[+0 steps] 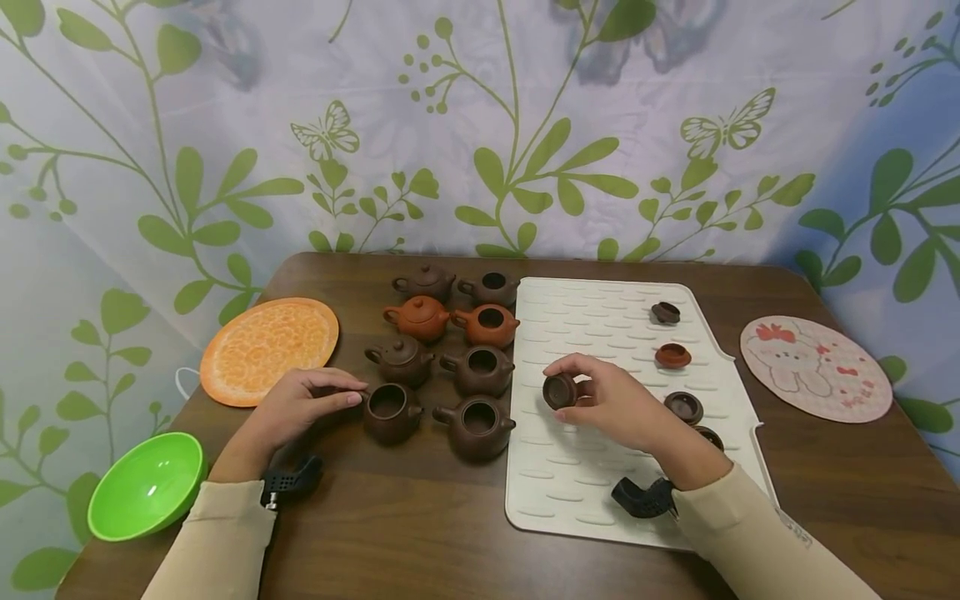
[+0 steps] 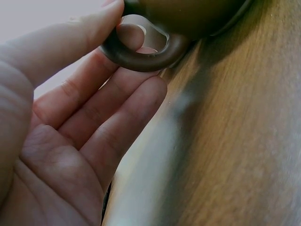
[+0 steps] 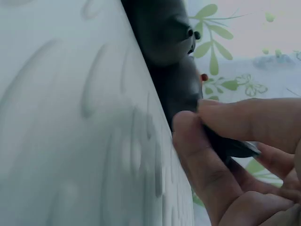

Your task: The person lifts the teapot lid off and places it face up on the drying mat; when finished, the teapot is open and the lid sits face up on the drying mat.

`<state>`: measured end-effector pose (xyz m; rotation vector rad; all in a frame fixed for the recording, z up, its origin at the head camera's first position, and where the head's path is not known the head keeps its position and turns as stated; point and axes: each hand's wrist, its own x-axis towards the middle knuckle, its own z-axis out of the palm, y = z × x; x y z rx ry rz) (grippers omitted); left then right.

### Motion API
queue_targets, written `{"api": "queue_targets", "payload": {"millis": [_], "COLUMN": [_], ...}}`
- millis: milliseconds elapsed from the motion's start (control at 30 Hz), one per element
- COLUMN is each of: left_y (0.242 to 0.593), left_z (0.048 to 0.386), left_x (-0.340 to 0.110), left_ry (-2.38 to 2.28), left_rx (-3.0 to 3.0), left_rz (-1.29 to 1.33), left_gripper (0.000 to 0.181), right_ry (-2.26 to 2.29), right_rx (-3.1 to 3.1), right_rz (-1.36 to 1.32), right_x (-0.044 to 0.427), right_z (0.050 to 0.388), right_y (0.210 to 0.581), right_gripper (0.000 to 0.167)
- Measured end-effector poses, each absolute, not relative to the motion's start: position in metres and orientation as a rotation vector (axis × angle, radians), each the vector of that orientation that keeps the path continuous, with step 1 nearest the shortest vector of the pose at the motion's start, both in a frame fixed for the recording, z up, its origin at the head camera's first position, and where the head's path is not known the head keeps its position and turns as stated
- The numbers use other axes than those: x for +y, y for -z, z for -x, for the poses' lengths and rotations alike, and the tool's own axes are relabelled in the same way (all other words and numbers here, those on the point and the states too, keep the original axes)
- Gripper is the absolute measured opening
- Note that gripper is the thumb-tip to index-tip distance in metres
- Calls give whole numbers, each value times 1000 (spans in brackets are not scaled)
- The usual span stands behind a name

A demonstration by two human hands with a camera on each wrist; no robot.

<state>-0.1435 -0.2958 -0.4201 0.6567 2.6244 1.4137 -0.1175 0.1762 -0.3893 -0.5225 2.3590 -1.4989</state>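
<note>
My left hand (image 1: 303, 400) pinches the ring handle (image 2: 141, 60) of a lidless dark brown teapot (image 1: 393, 423), which stands on the table. In the left wrist view the thumb lies on the top of the handle and fingertips show behind its loop. Over the white mat (image 1: 555, 492), my right hand (image 1: 611, 404) holds a small dark brown teapot lid (image 1: 559, 391) between thumb and fingers, its hollow underside facing the head camera. The right wrist view shows the lid (image 3: 230, 146) edge-on and partly covered by fingers.
Lidless teapots (image 1: 480, 429) line the mat's left edge; lidded ones, including an orange-brown teapot (image 1: 422, 318), stand left of them. Several lids lie on the mat, such as a reddish lid (image 1: 672, 356). An orange placemat (image 1: 270, 350), green bowl (image 1: 147, 486) and rabbit placemat (image 1: 817, 368) lie outward.
</note>
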Motion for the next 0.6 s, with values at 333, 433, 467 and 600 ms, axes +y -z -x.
{"api": "queue_targets", "payload": {"millis": [333,433,467,600], "left_y": [422,422,422,421], "left_z": [143,144,144,145], "left_x": [-297,-297,-297,-297], "left_ry": [-1419,-1421,-1422,-1419], "left_rx": [2623,2621,2621,2622], "left_rz": [-656,-655,-655,-657], "left_gripper": [17,17,17,17], "right_ry": [1336,1342,1334,1304], "right_rx": [2520,2488,2482,2472], "right_rz": [626,659,676,738], "right_x": [185,186,187,187], "right_z": [106,104,104,103], "right_y": [394,396,396,398], "right_gripper": [45,43,43,41]}}
